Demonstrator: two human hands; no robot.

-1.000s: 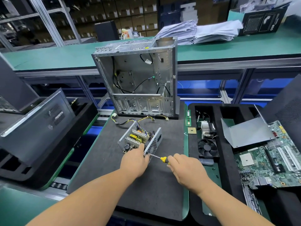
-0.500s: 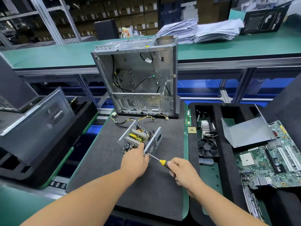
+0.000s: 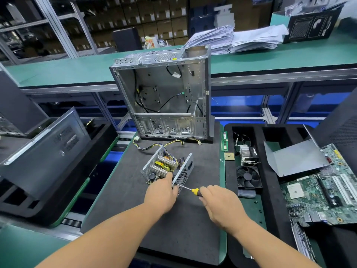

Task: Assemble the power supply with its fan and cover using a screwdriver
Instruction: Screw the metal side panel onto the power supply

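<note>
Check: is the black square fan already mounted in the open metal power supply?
No. The black square fan lies in the black foam tray, apart from the open metal power supply.

Power supply (image 3: 166, 168): silver perforated metal walls, yellow components and ribbed silver heatsinks inside; screwdriver (image 3: 190, 189): yellow-and-black handle, bright steel shaft; mat (image 3: 185, 229) beneath the power supply: dark grey, green-edged; fan (image 3: 248, 176) right of the power supply: black; motherboard (image 3: 320, 192) beyond the fan: green, white slots; case (image 3: 164, 93) behind: bare silver.
</note>
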